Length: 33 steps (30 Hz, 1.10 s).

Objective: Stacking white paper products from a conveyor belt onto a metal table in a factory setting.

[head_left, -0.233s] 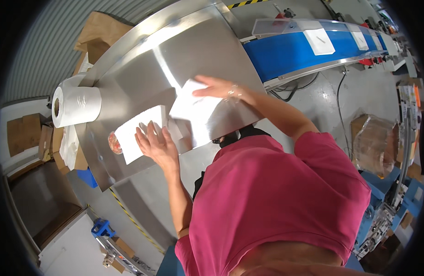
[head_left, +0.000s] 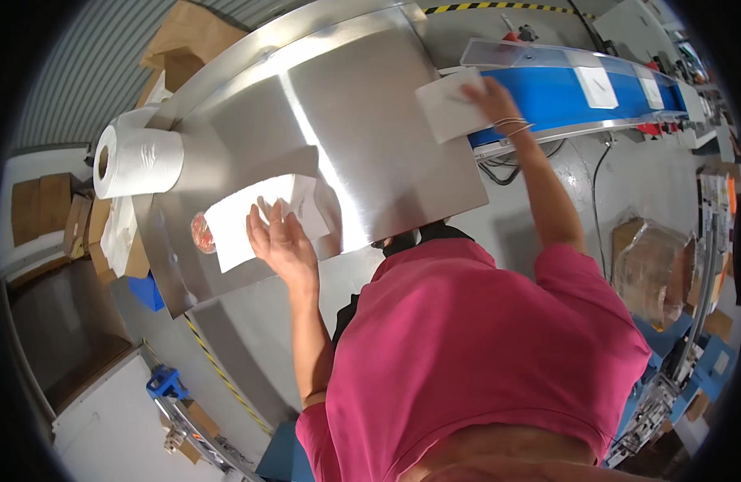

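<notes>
A brushed steel counter [head_left: 370, 120] fills the view beside a blue conveyor belt [head_left: 563, 92]. The left hand [head_left: 278, 241] lies flat, fingers spread, on a white packet [head_left: 250, 217] near the counter's edge. The right hand [head_left: 491, 96] presses another white packet [head_left: 451, 108], fingers open, at the belt's start. A paper roll [head_left: 137, 161] stands left.
</notes>
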Available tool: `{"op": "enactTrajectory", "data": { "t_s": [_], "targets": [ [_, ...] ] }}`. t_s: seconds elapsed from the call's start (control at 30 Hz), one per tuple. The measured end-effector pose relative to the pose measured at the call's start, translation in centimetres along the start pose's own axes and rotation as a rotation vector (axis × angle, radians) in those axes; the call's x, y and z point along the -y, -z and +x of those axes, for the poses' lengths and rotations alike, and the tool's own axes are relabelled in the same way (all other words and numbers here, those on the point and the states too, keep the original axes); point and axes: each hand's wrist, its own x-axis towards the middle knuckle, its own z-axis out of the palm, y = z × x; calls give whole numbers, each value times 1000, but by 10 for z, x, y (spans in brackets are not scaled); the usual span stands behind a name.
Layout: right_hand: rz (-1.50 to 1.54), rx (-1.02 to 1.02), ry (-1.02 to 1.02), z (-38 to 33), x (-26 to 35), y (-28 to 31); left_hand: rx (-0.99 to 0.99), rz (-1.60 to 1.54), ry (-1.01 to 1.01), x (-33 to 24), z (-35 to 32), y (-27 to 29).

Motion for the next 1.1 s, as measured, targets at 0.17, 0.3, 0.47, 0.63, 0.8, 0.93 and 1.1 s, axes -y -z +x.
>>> {"op": "enactTrajectory", "data": {
  "t_s": [0.17,0.3,0.47,0.63,0.8,0.93,1.1],
  "targets": [
    [-732,-581,71,-10,26,16,-8,36,-38,-8,3,-1],
    [-18,75,605,-17,77,-78,30,44,-20,-8,1,3],
    [108,527,896,-53,168,-169,166,26,-83,-3,3,4],
    [273,769,417,-45,146,-162,105,75,31,-4,0,5],
    [521,227,102,-37,67,-96,61,27,8,12,-3,7],
    [18,-74,-48,-4,-5,4,25,-29,-6,12,-1,5],
    [-778,-582,129,-9,20,16,18,-12,2,7,0,3]
  ]
}}
